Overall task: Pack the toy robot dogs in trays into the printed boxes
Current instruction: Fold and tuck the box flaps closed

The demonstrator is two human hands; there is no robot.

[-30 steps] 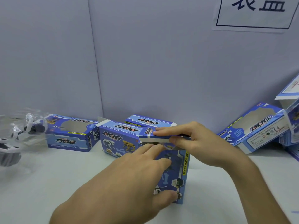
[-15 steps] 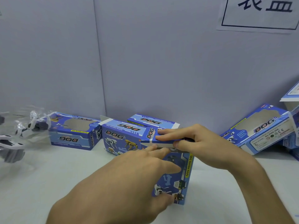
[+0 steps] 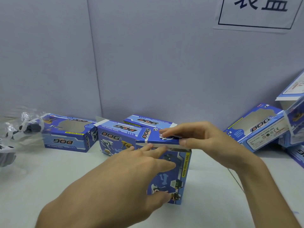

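Observation:
A blue printed "DOG" box (image 3: 178, 171) stands upright on its end on the white table, in the middle. My left hand (image 3: 125, 178) wraps around its near side, thumb low on the front panel and fingers up at the top edge. My right hand (image 3: 202, 139) pinches the box's top flap (image 3: 158, 137) between thumb and fingers, and the flap lies almost flat over the opening. What is inside the box is hidden. Toy robot dogs in clear plastic trays (image 3: 18, 129) lie at the far left.
Three more blue boxes lie behind: one with a window at the left (image 3: 69, 134), one in the middle (image 3: 115, 137), one against the wall (image 3: 148, 123). A pile of windowed boxes (image 3: 259, 127) leans at the right. A grey partition wall stands close behind.
My right hand has brought the top flap a little lower over the box opening. My left hand stays on the box. The view has shifted slightly.

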